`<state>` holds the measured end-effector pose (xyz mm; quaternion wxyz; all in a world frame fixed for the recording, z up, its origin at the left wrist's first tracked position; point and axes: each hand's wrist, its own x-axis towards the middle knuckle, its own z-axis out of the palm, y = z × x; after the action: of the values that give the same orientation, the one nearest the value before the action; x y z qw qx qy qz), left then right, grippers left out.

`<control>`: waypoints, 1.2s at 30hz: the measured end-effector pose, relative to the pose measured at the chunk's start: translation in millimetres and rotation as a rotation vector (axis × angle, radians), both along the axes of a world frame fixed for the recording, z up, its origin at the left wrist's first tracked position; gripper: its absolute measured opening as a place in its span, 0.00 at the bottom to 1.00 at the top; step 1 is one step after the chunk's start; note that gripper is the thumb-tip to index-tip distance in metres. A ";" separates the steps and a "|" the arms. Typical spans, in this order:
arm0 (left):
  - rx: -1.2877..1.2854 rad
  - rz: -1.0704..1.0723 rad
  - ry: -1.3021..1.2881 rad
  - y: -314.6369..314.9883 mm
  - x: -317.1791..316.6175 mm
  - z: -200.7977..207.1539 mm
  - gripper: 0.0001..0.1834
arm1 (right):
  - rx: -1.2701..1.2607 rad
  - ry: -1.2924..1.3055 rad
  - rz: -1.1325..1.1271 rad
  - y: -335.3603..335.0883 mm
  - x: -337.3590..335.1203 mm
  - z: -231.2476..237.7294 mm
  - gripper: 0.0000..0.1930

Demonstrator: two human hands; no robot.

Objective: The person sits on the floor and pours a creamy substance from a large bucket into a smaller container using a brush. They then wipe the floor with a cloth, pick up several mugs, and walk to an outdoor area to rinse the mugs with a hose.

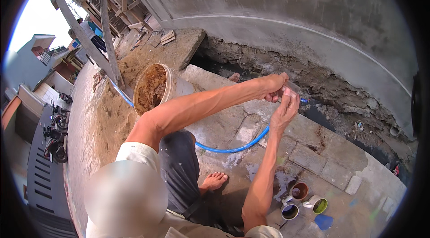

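Both arms reach out over the edge of an open drain. My left hand (275, 86) is closed around a clear drinking glass (291, 87), which is tilted on its side. Right up against the glass, my right hand (286, 108) has its fingers curled. A blue hose (233, 150) runs across the paving up to my right wrist, and its blue end shows just beyond my fingers. The palm side of this grip is hidden. On the ground by my right forearm stand three mugs: a brown one (298, 191), a white one with dark liquid (290, 211) and one with a green inside (318, 205).
A dirty, mud-coated bucket (174, 86) stands beside my left arm, near a sand heap (112, 135). The drain (329, 114) runs along a grey plastered wall (313, 5). A blue flat piece (323, 222) lies near the mugs. Wooden posts (83, 36) lean at far left.
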<state>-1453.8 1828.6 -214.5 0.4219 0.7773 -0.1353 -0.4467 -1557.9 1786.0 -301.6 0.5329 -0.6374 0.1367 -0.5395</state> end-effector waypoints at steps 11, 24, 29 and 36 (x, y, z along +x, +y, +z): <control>-0.161 0.173 -0.453 -18.7 -76.0 1.8 0.29 | 0.559 -0.154 0.176 -7.7 -28.3 16.5 0.25; -0.351 0.005 -0.742 -13.3 -86.6 9.6 0.22 | 0.702 -0.189 0.259 -19.1 -32.8 13.9 0.24; -0.295 0.135 -0.115 -0.4 -54.4 6.8 0.25 | 0.247 -0.003 0.025 -7.4 -26.2 23.1 0.30; -0.359 0.091 -0.469 -17.1 -86.6 23.5 0.27 | 0.489 -0.047 0.164 -33.9 -26.8 25.2 0.32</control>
<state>-1540.4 1811.5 -191.0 0.5292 0.7776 -0.2709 -0.2046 -1584.7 1752.1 -276.4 0.7161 -0.4861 0.1986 -0.4599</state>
